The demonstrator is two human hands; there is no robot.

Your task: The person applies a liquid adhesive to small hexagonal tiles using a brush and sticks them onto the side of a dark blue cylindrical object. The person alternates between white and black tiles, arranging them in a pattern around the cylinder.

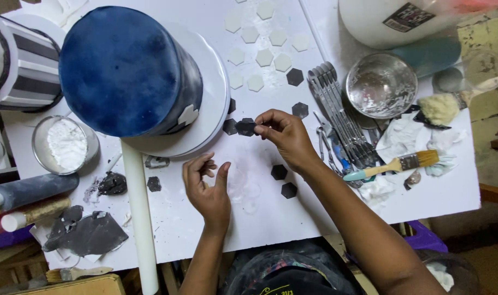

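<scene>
White board covers the desk (270, 218), crowded on three sides and bare only in the strip nearest the person. Largest on it is the blue cake (123, 68), tall and round, standing on a white plate (219, 104) at upper left; a striped cake (22, 60) sits at the far left edge. A long white rolling pin (139, 218) runs from the plate down past the desk's near edge. To the right lie a row of metal tools (336, 109), a glass bowl (381, 84) and a paintbrush (393, 165) — all close beside the right forearm, which slants in from the lower right corner.

Right hand (284, 134) is bent at the wrist, its grip closed by thumb and fingertips on a dark hexagon (245, 127), held just beside the plate's rim. Left hand (205, 186) rests below it, palm up, fingers curled loosely and thumb raised — grip slack, holding nothing. Between the two hands the board is bare. Two more black hexagons (283, 181) lie just right of the left hand; pale hexagons (265, 49) are scattered at the top.
</scene>
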